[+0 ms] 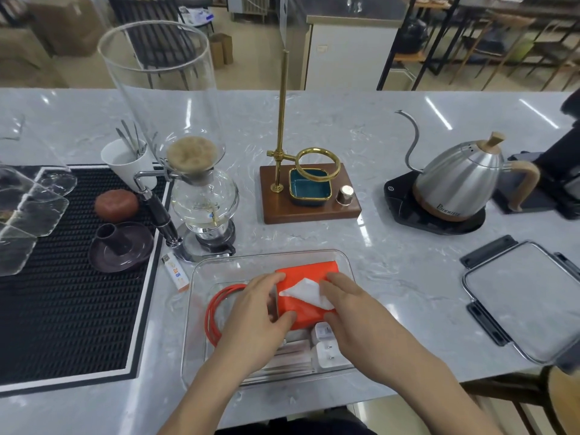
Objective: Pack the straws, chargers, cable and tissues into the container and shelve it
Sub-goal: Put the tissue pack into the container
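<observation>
A clear rectangular container (201, 271) sits on the marble counter near its front edge. Inside it lies an orange tissue pack (306, 317) with a white tissue sticking out of its top. My left hand (254, 312) holds the pack's left end, thumb on the near side. My right hand (348, 309) rests on its right side, fingers over the tissue. An orange coiled cable (216, 312) lies at the container's left. Two white chargers (324, 343) sit in the near right corner. Wrapped straws (292, 353) lie along the near wall, partly hidden by my left arm.
The container's lid (527, 296) with black clips lies at the right. A steel gooseneck kettle (458, 180) stands behind it. A wooden pour-over stand (310, 196) is at the centre back, a glass siphon brewer (201, 196) and a black mat (62, 277) at the left. An orange sachet (177, 274) lies beside the container.
</observation>
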The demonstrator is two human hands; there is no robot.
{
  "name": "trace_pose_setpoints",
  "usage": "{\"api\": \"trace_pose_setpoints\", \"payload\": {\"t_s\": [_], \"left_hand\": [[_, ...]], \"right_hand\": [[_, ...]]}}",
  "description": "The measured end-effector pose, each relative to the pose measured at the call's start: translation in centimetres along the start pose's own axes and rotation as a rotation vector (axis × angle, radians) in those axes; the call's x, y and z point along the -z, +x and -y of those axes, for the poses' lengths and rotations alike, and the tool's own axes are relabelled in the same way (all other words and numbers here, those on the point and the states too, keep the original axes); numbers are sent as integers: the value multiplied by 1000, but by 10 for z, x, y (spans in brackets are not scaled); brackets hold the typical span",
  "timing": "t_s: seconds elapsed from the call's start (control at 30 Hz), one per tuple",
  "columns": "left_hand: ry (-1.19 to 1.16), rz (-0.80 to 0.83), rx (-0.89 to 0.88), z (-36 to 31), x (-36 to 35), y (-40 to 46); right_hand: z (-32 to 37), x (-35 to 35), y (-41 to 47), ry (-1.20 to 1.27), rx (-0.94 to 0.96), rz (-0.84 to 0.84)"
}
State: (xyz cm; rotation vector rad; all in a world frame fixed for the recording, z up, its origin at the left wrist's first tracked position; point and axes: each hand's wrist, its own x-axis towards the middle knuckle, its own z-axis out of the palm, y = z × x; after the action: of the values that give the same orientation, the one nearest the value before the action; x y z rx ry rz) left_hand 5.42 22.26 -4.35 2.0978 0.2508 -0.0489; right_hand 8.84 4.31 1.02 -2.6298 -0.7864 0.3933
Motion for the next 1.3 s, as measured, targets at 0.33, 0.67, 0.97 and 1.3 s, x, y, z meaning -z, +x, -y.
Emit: {"api": "trace_pose_setpoints", "payload": {"t_s": [0.33, 0.67, 0.97, 1.3], "left_hand": [[51, 33, -25, 6, -2, 0], [239, 87, -47, 0, 5, 5], [350, 80, -84, -5, 7, 4], [338, 87, -80, -5, 7, 3]], "right_hand": [[-1, -2, 7, -279, -7, 11], [-6, -3, 17, -336, -31, 37], [-13, -10, 21, -301, -60, 12], [-16, -21, 19, -263, -97, -35]]}}
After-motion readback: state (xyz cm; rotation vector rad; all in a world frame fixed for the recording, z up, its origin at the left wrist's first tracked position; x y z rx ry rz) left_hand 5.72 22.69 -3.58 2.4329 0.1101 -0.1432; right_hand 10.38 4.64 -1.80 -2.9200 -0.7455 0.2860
